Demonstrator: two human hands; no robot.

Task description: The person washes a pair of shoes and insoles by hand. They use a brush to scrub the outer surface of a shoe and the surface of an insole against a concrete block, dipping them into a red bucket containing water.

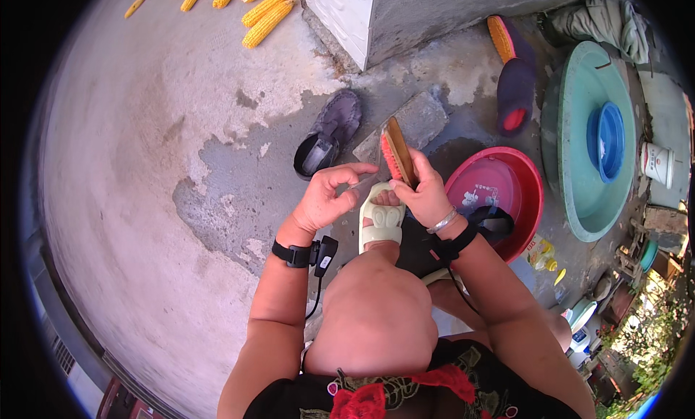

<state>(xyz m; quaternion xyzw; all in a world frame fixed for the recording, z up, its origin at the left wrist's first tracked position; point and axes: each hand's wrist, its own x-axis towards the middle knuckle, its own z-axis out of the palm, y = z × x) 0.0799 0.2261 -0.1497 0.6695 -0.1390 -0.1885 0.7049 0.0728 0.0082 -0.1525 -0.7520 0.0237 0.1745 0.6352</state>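
My right hand (426, 188) grips a scrubbing brush (400, 150) with a wooden back and pinkish-red bristles, which face left. Across from it, my left hand (331, 194) has its thumb and index finger around a thin see-through piece (365, 186), seemingly plastic film; its outline is hard to make out. Below the hands is my foot in a pale sandal (381, 218). A dark wet shoe (328, 134) lies on the wet concrete beyond my left hand. Beside my right wrist, a red basin (535, 202) holds water and another dark shoe (491, 223), partly hidden by my wrist.
A stone block (429, 118) lies beyond the brush. To the right are dark slippers (513, 93), a large green tub (575, 147) with a blue basin (611, 142) inside, and a yellow-labelled bottle (540, 253). Corn cobs (269, 23) lie near a wall corner (358, 33).
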